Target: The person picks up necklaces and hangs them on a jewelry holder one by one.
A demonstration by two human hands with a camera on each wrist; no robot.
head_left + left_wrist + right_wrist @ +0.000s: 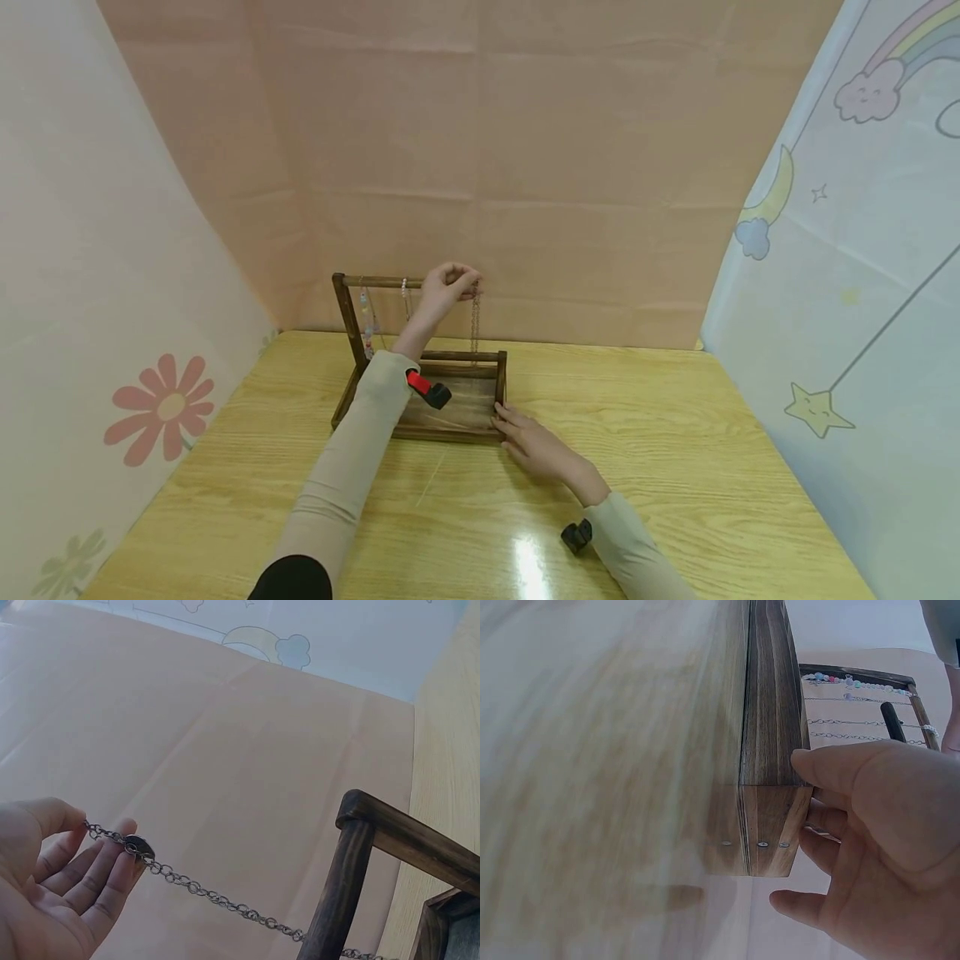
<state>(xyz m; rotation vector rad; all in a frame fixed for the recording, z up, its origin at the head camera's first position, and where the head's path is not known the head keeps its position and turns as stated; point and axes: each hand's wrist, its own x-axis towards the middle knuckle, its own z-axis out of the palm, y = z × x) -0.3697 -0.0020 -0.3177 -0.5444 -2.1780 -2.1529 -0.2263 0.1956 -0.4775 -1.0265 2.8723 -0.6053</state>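
my left hand pinches a chain up at the stand's bar, 12 o'clock on the counter. right hand, fingers flat, steadies the tray corner. two necklaces already hang; this chain isn't draped over yet, i judge.

A light wooden table sits enclosed by a peach backdrop and 2 cartoon-printed side sheets, with glare on its surface.
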